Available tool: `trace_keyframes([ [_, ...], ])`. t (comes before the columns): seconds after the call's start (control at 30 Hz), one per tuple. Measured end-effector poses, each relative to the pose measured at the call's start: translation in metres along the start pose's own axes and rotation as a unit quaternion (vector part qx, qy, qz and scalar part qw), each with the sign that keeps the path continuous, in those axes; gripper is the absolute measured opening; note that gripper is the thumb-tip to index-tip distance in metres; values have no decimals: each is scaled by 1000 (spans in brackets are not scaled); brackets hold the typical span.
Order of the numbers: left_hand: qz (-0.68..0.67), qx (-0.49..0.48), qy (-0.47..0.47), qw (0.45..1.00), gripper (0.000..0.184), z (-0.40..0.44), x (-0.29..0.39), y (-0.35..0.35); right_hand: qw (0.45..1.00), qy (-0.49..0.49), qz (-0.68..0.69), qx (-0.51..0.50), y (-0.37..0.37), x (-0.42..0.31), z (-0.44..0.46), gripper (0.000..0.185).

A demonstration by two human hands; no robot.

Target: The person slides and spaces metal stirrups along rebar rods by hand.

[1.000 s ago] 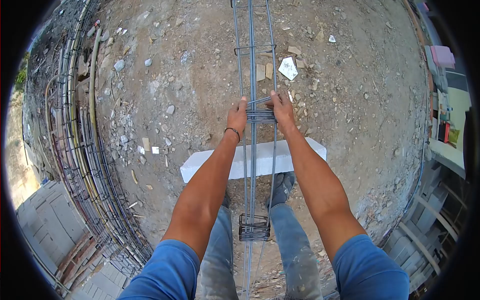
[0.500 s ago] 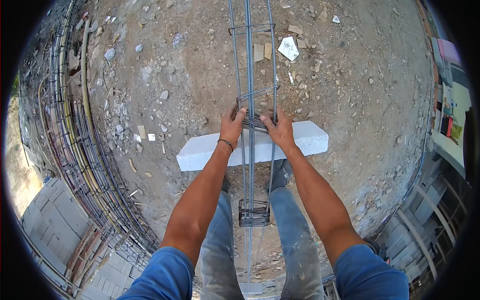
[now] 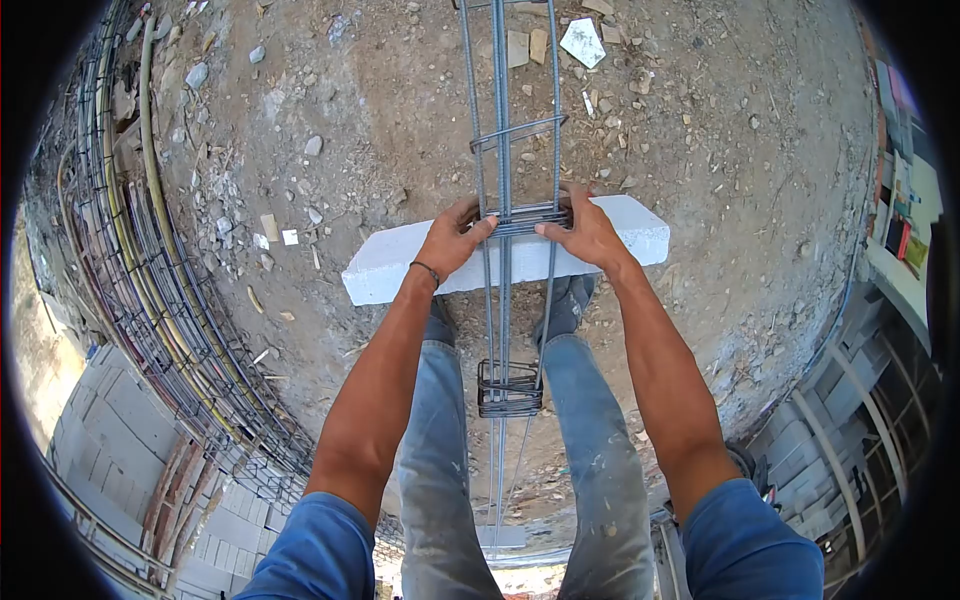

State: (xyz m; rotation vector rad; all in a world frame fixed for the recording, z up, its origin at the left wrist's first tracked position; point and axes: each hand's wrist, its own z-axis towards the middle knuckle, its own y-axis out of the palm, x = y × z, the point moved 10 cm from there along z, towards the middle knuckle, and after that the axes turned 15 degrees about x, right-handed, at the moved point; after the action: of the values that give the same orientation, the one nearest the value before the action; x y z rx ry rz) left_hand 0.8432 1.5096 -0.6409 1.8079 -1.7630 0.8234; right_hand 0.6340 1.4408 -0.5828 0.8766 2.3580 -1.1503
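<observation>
Long steel rebars (image 3: 503,300) run lengthwise between my legs, across a white block (image 3: 385,268) lying crosswise on the dirt. My left hand (image 3: 455,240) grips the left end of a bundle of wire stirrups (image 3: 522,220) that encircles the bars above the block. On the bundle's right end is my right hand (image 3: 588,238), its thumb on the near side and its fingers curled behind, partly hidden. A single slanted stirrup (image 3: 520,131) sits farther along the bars. Nearer my knees hangs a second cluster of stirrups (image 3: 510,390).
A long stack of rebar cages and rods (image 3: 150,270) lies along the left. Stones and a white tile shard (image 3: 583,43) are scattered over the dirt ground. Grey blocks (image 3: 125,420) are piled at lower left, with planks (image 3: 835,460) at lower right.
The stirrup bundle between my hands went from tilted to nearly level across the bars. My hands moved slightly apart, and the view shifted so the ground and block sit higher.
</observation>
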Motion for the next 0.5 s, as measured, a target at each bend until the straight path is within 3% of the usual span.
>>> trace_keyframes([
  [0.07,-21,12,1,1000,73,1,1,-2,1000,25,-16,-6,5,4,-4,77],
  [0.13,-27,12,-27,999,78,0,3,-4,992,-49,-31,114,-9,-9,-10,74],
  [0.17,-29,12,-28,999,78,1,4,-5,992,-49,-32,113,-7,-10,-18,74],
  [0.23,4,0,-42,999,79,0,1,-5,953,-194,-73,220,-23,-40,-43,64],
  [0.27,3,0,-43,999,79,0,4,-5,953,-194,-73,219,-20,-42,-49,64],
  [0.33,-14,19,-61,998,82,-3,6,-8,929,-289,-112,203,-5,-63,-68,49],
  [0.5,-42,19,-80,996,83,-1,8,-7,893,-327,-171,257,12,-72,-72,30],
])
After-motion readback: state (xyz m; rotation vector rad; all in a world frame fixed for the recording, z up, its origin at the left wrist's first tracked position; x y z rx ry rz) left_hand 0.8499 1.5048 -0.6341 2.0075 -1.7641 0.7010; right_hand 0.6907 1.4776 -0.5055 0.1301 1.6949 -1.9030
